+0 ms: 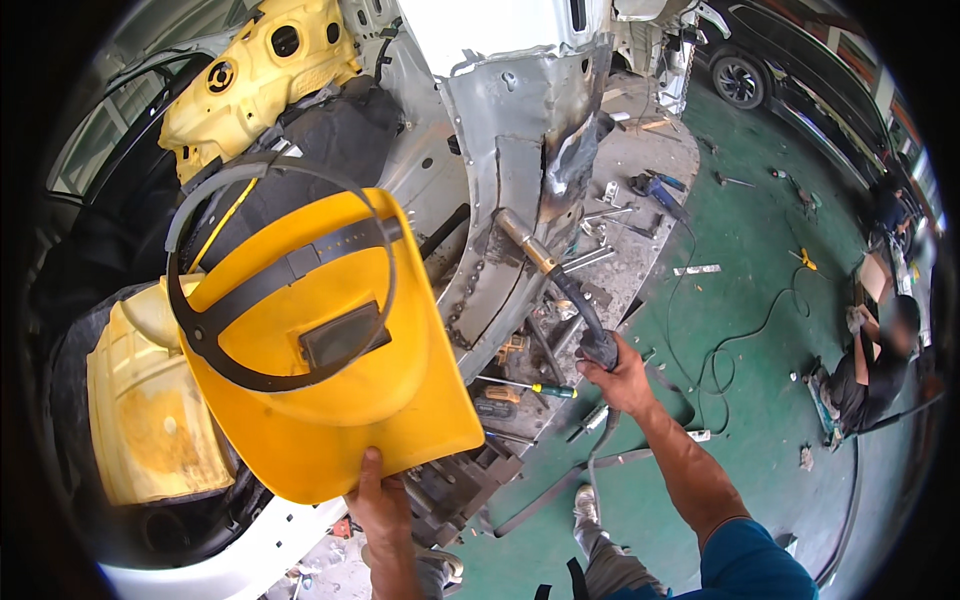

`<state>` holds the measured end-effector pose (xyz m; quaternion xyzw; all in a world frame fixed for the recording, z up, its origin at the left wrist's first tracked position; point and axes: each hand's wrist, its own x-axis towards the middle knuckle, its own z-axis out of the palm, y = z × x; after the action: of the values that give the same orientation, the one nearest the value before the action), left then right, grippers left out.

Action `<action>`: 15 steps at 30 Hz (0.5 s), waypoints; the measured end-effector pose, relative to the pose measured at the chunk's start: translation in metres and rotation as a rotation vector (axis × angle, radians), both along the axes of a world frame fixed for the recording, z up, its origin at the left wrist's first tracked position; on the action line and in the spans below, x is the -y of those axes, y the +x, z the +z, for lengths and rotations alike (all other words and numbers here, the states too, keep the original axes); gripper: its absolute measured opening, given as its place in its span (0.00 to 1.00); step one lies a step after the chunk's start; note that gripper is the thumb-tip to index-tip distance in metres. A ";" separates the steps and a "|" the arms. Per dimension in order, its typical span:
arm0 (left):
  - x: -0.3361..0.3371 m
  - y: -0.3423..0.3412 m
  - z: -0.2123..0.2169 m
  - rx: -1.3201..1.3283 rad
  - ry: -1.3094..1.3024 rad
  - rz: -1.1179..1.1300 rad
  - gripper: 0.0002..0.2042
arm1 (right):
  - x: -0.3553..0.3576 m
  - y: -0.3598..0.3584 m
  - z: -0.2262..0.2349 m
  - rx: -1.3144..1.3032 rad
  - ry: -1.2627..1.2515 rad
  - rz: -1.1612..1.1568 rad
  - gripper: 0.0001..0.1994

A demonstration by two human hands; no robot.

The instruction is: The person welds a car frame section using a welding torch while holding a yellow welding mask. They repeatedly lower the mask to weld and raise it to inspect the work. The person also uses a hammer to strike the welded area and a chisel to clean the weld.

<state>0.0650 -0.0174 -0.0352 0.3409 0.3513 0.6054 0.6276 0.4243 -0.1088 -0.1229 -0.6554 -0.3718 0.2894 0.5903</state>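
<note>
Clearly the left hand grips the bottom edge of the yellow plastic welding shield, held up beside the work. The right hand is closed around the black welding torch, its nozzle near the grey bare-metal car panel. I judge the shield may slip from so thin a hold, and the cable may catch on tools lying under it; free room is only to the right, over the green floor.
</note>
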 end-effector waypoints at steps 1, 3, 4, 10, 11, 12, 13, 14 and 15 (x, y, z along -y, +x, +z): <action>0.001 0.002 0.001 -0.033 -0.003 0.006 0.22 | 0.000 -0.001 0.003 0.024 -0.009 -0.002 0.17; 0.004 0.008 0.005 -0.028 0.007 -0.014 0.21 | 0.001 -0.004 0.009 0.030 -0.008 -0.005 0.17; 0.006 0.011 0.007 -0.064 0.017 -0.013 0.21 | 0.001 -0.006 0.012 0.011 0.002 -0.006 0.17; 0.022 0.033 0.015 -0.081 0.076 -0.094 0.21 | 0.005 -0.006 0.006 0.069 0.033 -0.020 0.19; 0.025 0.036 0.016 -0.121 0.076 -0.099 0.21 | 0.004 -0.005 0.000 0.151 0.085 -0.009 0.20; 0.027 0.039 0.016 -0.118 0.072 -0.113 0.21 | 0.006 -0.002 -0.006 0.048 0.120 0.002 0.20; 0.029 0.041 0.016 -0.081 0.061 -0.140 0.21 | 0.004 0.001 -0.012 0.093 0.131 -0.004 0.21; 0.030 0.042 0.017 -0.092 0.041 -0.167 0.22 | 0.005 0.003 -0.018 0.252 0.219 0.097 0.22; 0.032 0.044 0.018 -0.150 0.054 -0.183 0.22 | 0.004 0.006 -0.024 0.349 0.275 0.138 0.23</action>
<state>0.1085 -0.0493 -0.0168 0.4327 0.3480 0.5277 0.6429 0.4302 -0.1131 -0.1465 -0.5818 -0.5484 0.1578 0.5796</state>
